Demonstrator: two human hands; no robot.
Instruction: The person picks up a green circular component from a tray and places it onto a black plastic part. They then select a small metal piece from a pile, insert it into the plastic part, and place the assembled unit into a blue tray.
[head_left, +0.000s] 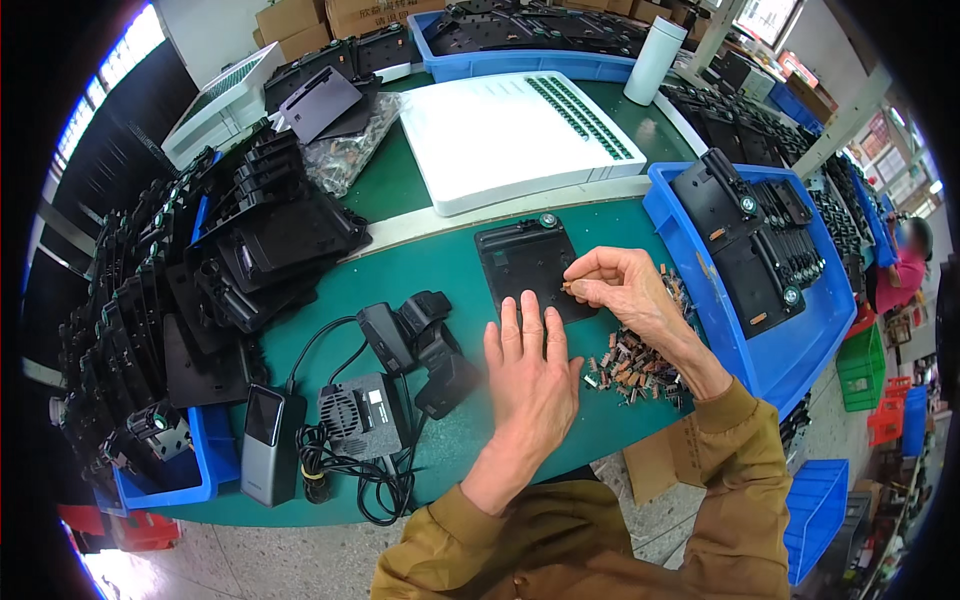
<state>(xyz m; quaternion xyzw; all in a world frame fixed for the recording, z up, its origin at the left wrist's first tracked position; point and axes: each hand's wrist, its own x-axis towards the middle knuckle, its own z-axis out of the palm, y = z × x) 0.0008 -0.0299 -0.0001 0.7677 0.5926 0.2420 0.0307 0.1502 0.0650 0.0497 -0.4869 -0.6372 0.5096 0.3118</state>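
A flat black plastic panel (515,262) lies on the green table in front of me, with a small round metallic part (547,220) at its far right corner. My left hand (533,385) rests palm down, its fingers stretched over the panel's near edge. Thumb and forefinger of my right hand (630,290) pinch a small orange-brown component (567,287) over the panel's right side. Whether that component touches the panel, I cannot tell. Beside my right wrist spreads a loose pile of small orange, grey and black components (640,368), partly hidden under my forearm.
At right, a blue tray (715,325) holds several black panels (755,285) with orange pieces. Stacked black parts (270,235) crowd the left. A power bank (270,440), cables and a black strap device (420,345) lie near left. Behind are a white tray (490,140) and a white bottle (655,60).
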